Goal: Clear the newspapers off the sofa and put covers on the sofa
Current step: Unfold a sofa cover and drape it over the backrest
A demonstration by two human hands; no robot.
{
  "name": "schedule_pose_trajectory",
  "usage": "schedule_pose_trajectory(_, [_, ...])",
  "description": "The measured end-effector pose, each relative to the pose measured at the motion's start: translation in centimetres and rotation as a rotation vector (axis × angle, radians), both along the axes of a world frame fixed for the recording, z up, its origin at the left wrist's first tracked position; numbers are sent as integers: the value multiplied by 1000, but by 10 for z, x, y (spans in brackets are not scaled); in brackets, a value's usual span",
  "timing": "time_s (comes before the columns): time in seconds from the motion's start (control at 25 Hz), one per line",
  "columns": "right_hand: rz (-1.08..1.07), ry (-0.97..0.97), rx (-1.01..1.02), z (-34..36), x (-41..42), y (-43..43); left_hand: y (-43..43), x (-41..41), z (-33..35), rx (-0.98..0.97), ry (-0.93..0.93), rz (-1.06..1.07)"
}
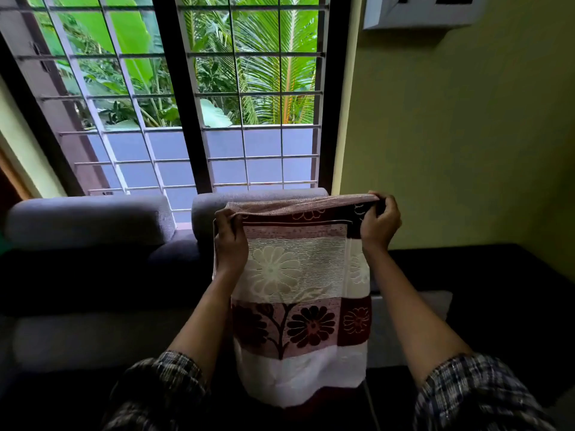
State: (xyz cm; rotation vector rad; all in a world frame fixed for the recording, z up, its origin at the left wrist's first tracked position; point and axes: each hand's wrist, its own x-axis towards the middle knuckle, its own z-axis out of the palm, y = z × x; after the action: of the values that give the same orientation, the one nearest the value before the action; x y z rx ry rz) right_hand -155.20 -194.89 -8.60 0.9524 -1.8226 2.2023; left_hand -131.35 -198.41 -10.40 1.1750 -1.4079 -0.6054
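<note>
Both hands hold a floral sofa cover (298, 293) up by its top edge in front of the right headrest (211, 209) of the grey sofa (93, 275). The left hand (230, 241) pinches the left corner; the right hand (381, 223) pinches the right corner. The cover hangs down between the forearms.

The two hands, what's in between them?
In the head view, the top edge of the flowered cover stretches between the left hand and the right hand. Each hand pinches one end, and the cloth hangs down before the grey sofa back.
</note>
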Motion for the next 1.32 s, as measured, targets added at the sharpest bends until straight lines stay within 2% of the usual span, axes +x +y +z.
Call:
schedule_pose_trajectory(0.4, [14,-12,39,-4,-45,-110,-106,-45,-4,10,-5,18])
schedule_pose_trajectory(0.84, [-24,-57,86,-28,-84,-259,-250,-94,0,145,80,69])
schedule_pose_trajectory(0.92, [-19,-20,123,-36,-91,-276,-270,-100,-5,189,112,80])
schedule_pose_trajectory(1.0, [58,29,249,-46,-100,-292,-286,-106,-11,237,111,76])
schedule_pose_trajectory(1.08, [169,110,468,-55,-109,-304,-293,-114,-21,203,-24,51])
schedule_pose_trajectory(1.16, [186,284,658,-61,-114,-310,-295,-121,-34,104,-273,2])
schedule_pose_trajectory(1.24, [125,454,674,-62,-113,-311,-302,-128,-45,29,-457,-52])
schedule_pose_trajectory(1.32, [191,555,661,-58,-109,-314,-313,-136,-47,29,-561,-127])
